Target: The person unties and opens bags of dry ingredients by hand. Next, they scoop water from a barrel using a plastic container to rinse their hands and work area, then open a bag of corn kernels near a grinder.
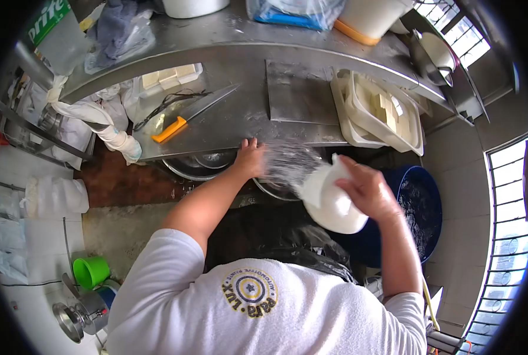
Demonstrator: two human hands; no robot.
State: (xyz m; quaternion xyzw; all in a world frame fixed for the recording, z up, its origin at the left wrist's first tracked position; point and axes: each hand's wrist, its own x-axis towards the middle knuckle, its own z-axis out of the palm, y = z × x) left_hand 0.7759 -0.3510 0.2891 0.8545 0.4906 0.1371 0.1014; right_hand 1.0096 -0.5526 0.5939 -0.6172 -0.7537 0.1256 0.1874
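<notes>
My right hand (pixel 370 188) grips a white plastic tub (pixel 335 204), tilted to the left. A blurred sheet of water (pixel 287 165) flies from its mouth toward the table's front edge. At that edge, my left hand (pixel 251 158) has its fingers stretched out over the metal, beside the splash, and holds nothing. Below the edge sit round metal basins (pixel 184 170), partly hidden by my left arm and the water. On the steel table (pixel 240 127) lies a long knife with an orange handle (pixel 169 129), next to some dark, thin strands (pixel 163 107).
Stacked cream trays (pixel 351 121) with white blocks (pixel 388 112) stand at the table's right. Another container of white blocks (pixel 169 77) is at the back left. A blue barrel (pixel 435 234) of water stands to my right. A steel shelf (pixel 228 35) overhangs the table. A green bucket (pixel 91 272) is at lower left.
</notes>
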